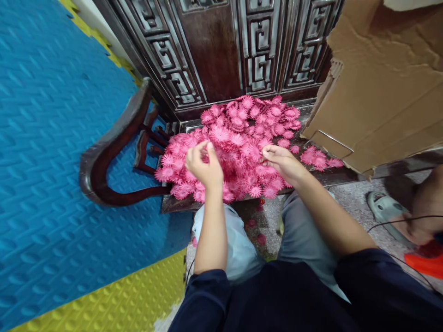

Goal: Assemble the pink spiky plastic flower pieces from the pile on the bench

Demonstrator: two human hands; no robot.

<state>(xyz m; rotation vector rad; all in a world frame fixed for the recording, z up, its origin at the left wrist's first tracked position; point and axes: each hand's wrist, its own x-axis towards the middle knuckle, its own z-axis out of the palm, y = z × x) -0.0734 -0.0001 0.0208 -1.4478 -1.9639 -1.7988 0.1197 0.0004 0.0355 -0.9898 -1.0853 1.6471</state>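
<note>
Matting in blue (51, 138) with a yellow border (114, 295) spreads along the left, beside a dark, carved wooden back (214, 50) that rises behind a bench seat (178, 203). A brown cardboard box (384, 101), torn along one edge, stands at the right end of the seat; its inside is hidden, so its contents do not show. A curved wooden armrest (92, 173) closes the seat's left end. Between armrest and box, on the seat, lies a heap of pink flowers (238, 124), its long axis running left to right along the bench. The blooms themselves are round and rayed; many turn their faces up, others tilt or overlap. Over the heap's front half, the left hand (204, 166) curls its fingers toward the thumb, and I can't make out whether anything thin is pinched there. The right hand (280, 161) reaches leftward, thumb and forefinger drawn together at the edge of one bloom (255, 153); whether they grip it is unclear. A sandal (384, 203) on another person's foot shows at right. A small cluster (318, 159) lies by the box, near a thin wire loop (335, 141), and loose blooms (261, 239) dot the floor between the knees.
</note>
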